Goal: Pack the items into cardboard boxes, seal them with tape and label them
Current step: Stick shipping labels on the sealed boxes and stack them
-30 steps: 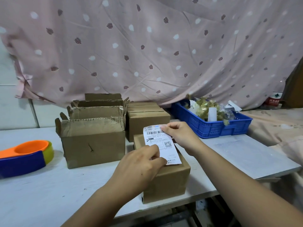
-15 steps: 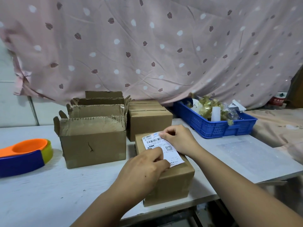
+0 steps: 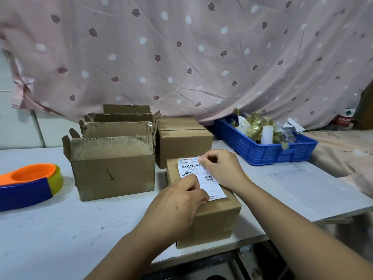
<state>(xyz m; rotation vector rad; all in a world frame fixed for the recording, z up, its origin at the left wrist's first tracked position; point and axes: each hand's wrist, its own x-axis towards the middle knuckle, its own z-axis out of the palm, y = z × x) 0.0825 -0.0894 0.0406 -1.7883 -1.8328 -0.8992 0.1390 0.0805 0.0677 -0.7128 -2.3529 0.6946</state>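
Left hand (image 3: 177, 207) and right hand (image 3: 222, 168) pinch a white label (image 3: 210, 183) atop the closed cardboard box (image 3: 218, 223).

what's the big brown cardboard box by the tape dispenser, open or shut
Open: the big brown cardboard box has its ragged top flaps standing upright, not folded over.

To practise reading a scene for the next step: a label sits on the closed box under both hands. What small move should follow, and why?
Probably release the pinches and smooth the shipping label flat. It lies on top of the closed box, the left hand pinching its near edge, the right hand its far corner.
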